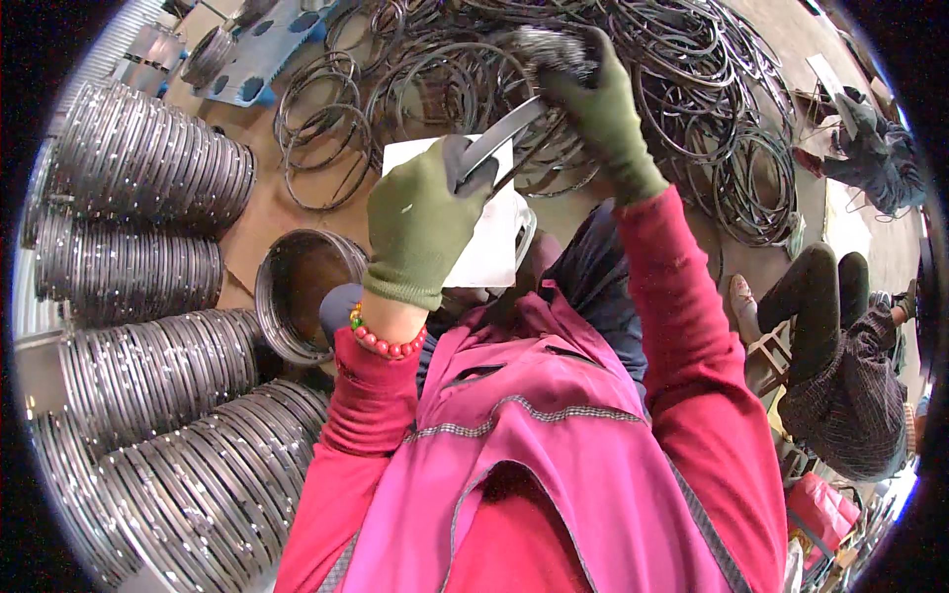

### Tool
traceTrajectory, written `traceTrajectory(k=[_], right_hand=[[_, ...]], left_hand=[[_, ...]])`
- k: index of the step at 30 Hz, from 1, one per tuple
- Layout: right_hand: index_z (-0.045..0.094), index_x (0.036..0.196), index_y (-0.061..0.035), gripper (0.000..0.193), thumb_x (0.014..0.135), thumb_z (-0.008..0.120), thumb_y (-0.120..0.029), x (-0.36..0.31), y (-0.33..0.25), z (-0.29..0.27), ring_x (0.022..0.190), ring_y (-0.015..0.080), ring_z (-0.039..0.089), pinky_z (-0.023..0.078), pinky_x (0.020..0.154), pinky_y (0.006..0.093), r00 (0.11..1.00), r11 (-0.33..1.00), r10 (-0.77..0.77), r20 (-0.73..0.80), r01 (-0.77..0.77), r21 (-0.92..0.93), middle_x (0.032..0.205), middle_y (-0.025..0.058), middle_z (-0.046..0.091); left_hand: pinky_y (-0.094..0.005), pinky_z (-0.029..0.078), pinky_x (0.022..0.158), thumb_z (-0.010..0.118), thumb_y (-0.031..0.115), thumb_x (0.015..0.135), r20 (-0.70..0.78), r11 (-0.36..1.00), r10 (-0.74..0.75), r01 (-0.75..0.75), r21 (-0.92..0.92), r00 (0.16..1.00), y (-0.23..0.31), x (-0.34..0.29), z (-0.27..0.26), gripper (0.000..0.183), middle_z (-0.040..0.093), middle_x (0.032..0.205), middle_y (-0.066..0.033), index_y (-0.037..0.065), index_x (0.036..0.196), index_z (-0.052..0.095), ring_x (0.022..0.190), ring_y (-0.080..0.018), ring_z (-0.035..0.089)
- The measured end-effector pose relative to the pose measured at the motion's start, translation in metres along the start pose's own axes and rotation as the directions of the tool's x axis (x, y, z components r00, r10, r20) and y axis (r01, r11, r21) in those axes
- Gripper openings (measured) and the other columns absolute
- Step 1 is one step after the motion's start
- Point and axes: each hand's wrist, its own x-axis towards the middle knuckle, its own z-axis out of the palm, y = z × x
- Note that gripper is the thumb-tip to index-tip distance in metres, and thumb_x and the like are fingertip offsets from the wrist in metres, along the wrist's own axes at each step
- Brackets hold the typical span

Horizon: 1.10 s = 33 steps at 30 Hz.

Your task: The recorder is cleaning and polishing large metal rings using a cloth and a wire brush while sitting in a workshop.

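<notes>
My left hand point(425, 212), in a green glove with dark fingertips, is closed round a flat grey metal band point(504, 130). The band slants up and right from its fingers. At the band's upper end is my right hand point(593, 94), gloved alike, with its dark fingers curled. Beside those fingers a silvery, textured thing point(550, 47) is smeared by motion; its kind cannot be made out. Below the band lies a white flat sheet or board point(494, 247) near my lap, partly hidden by my left hand.
Loose dark rings point(692, 89) pile up ahead and to the right. Tall stacks of metal rings point(158, 158) line the left, with a ring bundle point(306, 287) near my left wrist. A blue pallet point(262, 49) lies far left. Another person point(840, 376) sits at the right.
</notes>
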Motion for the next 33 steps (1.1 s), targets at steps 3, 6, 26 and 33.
traceTrajectory(k=[3, 6, 26, 33], right_hand=[[0.049, 0.11, -0.0018, 0.056, 0.063, 0.077, -0.015, -0.007, 0.005, 0.004, 0.085, 0.0286, 0.063, 0.05, 0.073, 0.0356, 0.996, 0.999, -0.035, -0.084, 0.037, 0.023, 0.095, 0.0162, 0.063], [0.051, 0.103, -0.0013, 0.049, 0.064, 0.074, -0.021, -0.025, -0.03, 0.021, 0.083, 0.036, 0.062, 0.049, 0.068, 0.039, 0.961, 0.953, -0.275, 0.017, 0.275, -0.125, 0.086, 0.0191, 0.062], [0.048, 0.115, -0.001, 0.062, 0.06, 0.075, -0.01, -0.036, -0.037, 0.022, 0.096, 0.0196, 0.055, 0.044, 0.084, 0.0307, 0.891, 0.881, -0.406, 0.204, 0.441, -0.171, 0.099, 0.013, 0.057], [0.05, 0.104, -0.0029, 0.047, 0.066, 0.075, -0.015, -0.008, 0.007, -0.01, 0.082, 0.0305, 0.062, 0.05, 0.072, 0.0362, 0.998, 0.999, -0.049, -0.037, 0.049, -0.001, 0.09, 0.0161, 0.063]], left_hand=[[-0.0411, 0.047, 0.057, 0.066, 0.025, 0.076, 0.012, 1.0, -0.012, 0.012, 0.014, 1.0, -0.001, 0.0, -0.001, 0.02, 0.063, 0.072, -0.013, 0.009, 0.087, 0.063, 0.067, -0.033, 0.062], [-0.0413, 0.047, 0.057, 0.066, 0.025, 0.075, 0.003, 1.0, -0.019, 0.019, 0.005, 1.0, -0.008, -0.004, -0.006, 0.019, 0.063, 0.072, -0.0137, 0.009, 0.084, 0.063, 0.067, -0.0337, 0.062], [-0.0423, 0.046, 0.055, 0.068, 0.027, 0.073, -0.084, 0.965, 0.217, -0.202, 0.166, 0.972, -0.014, 0.003, 0.002, 0.021, 0.061, 0.068, -0.0136, 0.008, 0.079, 0.062, 0.065, -0.0342, 0.061], [-0.0406, 0.047, 0.056, 0.066, 0.024, 0.076, 0.02, 0.999, 0.025, -0.024, -0.038, 0.999, 0.001, -0.004, 0.001, 0.018, 0.061, 0.068, -0.0127, 0.008, 0.082, 0.061, 0.065, -0.0325, 0.061]])
